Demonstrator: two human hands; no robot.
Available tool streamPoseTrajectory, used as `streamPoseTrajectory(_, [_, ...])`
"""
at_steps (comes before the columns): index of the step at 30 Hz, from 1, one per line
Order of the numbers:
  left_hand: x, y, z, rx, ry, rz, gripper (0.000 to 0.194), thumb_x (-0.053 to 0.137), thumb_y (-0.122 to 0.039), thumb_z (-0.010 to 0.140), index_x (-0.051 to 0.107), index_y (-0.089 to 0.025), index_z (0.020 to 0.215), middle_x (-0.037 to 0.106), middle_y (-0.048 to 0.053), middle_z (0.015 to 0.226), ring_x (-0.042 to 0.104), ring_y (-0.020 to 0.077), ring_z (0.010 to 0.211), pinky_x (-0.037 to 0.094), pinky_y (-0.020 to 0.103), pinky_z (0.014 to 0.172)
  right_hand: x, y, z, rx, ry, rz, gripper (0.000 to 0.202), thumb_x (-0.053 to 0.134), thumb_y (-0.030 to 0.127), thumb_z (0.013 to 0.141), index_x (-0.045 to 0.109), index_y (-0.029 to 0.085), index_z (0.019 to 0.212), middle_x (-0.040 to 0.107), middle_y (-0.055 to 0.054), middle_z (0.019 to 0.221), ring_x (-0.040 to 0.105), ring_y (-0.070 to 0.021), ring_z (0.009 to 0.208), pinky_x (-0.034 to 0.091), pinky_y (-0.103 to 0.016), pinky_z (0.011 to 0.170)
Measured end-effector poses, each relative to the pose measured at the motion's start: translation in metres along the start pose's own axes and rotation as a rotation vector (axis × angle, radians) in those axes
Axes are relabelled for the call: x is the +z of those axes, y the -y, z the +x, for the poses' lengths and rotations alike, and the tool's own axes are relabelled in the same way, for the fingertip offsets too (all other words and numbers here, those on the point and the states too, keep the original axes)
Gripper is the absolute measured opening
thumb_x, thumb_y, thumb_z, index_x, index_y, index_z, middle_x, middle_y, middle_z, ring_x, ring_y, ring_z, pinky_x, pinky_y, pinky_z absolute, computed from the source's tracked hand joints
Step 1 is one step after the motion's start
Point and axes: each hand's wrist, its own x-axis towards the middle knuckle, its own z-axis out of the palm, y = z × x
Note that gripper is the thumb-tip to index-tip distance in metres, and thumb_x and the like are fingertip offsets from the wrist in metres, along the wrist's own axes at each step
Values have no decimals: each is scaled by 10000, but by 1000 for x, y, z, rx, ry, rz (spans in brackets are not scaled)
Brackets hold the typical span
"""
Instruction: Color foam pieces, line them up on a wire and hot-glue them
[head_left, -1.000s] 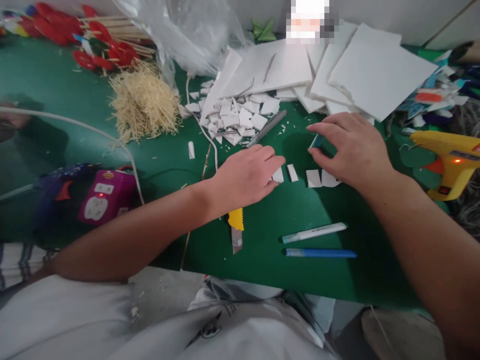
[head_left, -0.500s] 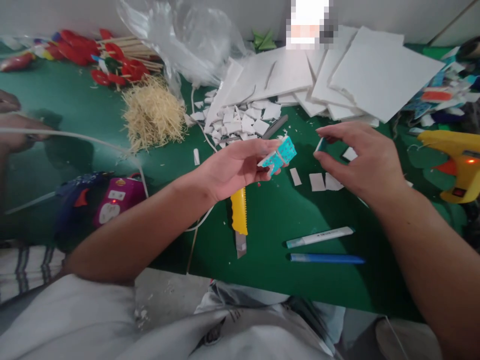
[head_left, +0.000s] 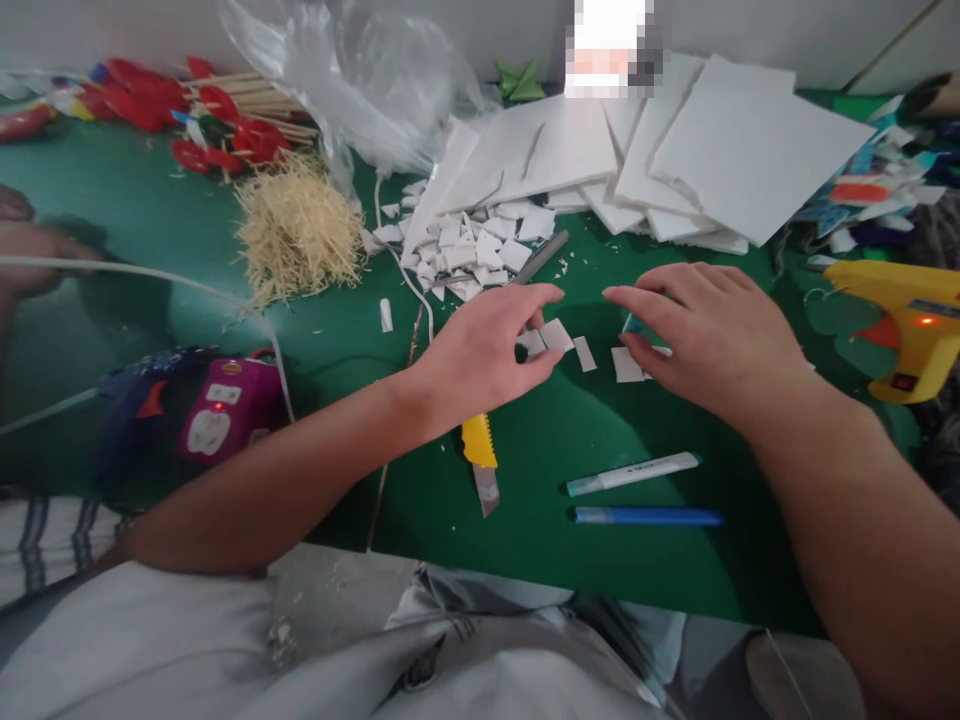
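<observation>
Two hands work mid-frame: left hand pinches a small white foam square, right hand loosely grips a teal scrap, several squares uncollected

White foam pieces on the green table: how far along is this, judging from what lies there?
Done: a pile of small cut white foam pieces. In hand: the left hand pinches a small white foam square; the right hand rests over more pieces. Left: large uncut white foam sheets are stacked behind; the yellow utility knife lies idle.
</observation>
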Motion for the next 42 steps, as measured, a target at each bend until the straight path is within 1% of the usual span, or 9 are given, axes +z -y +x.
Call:
streamPoseTrajectory(4, [2,2,-1,129,83,334,444,550,-252,1020,565,-63,1421,718,177,1243,673,279,1165,532,438,1050,3,1,-1,-18,-36,-39,353,533,237,985,697,238,1298,742,-116,1083,681,-282,966,490,-425,789])
streamPoseTrajectory(8, [2,0,-1,145,121,435,469,506,-252,1034,519,-54,1459,700,194,1275,668,293,1157,533,435,1031,6,3,-1,-21,-41,8,327,523,250,989,726,240,1246,751,-103,1024,680,-268,921,502,-419,778])
streamPoseTrajectory(12, [3,1,-1,144,124,445,468,507,-246,1028,518,-58,1456,699,190,1267,662,290,1156,528,429,1031,3,2,1,11,-6,116,330,555,382,991,750,246,1219,769,-103,1061,698,-291,942,527,-449,804])
streamPoseTrajectory(15, [4,2,1,131,131,448,478,514,-246,1023,518,-58,1463,693,190,1297,661,292,1164,528,433,1036,1,3,0,92,-5,130,329,562,420,986,767,230,1159,768,-119,1087,700,-316,971,533,-469,822])
streamPoseTrajectory(18, [4,2,2,126,136,456,479,518,-244,1020,529,-50,1458,691,193,1303,663,295,1169,530,429,1037,1,4,-2,101,13,152,305,592,418,961,766,244,1141,759,-118,1098,693,-324,986,534,-481,838])
streamPoseTrajectory(23, [6,3,1,135,128,458,482,520,-247,1019,530,-57,1463,696,189,1292,662,295,1170,531,431,1034,3,9,0,72,-3,176,365,596,403,961,731,227,1250,744,-135,1199,672,-324,1049,525,-487,879])
streamPoseTrajectory(29, [6,2,2,109,132,468,492,529,-249,1013,530,-68,1471,695,192,1302,660,300,1172,530,438,1029,12,16,9,67,3,143,314,592,358,979,779,223,1193,742,-143,1098,648,-295,951,493,-433,766])
streamPoseTrajectory(35, [6,0,2,110,138,483,486,522,-252,1018,542,-56,1462,702,194,1278,666,305,1155,537,434,1007,19,16,10,47,-23,165,329,576,359,984,794,185,1158,746,-144,1057,646,-283,923,500,-421,763])
streamPoseTrajectory(42, [5,0,3,97,151,494,493,525,-267,1020,544,-63,1468,692,194,1316,663,318,1183,531,447,1025,19,16,11,100,-44,215,300,575,324,973,796,235,1157,743,-127,1066,664,-283,953,523,-442,802])
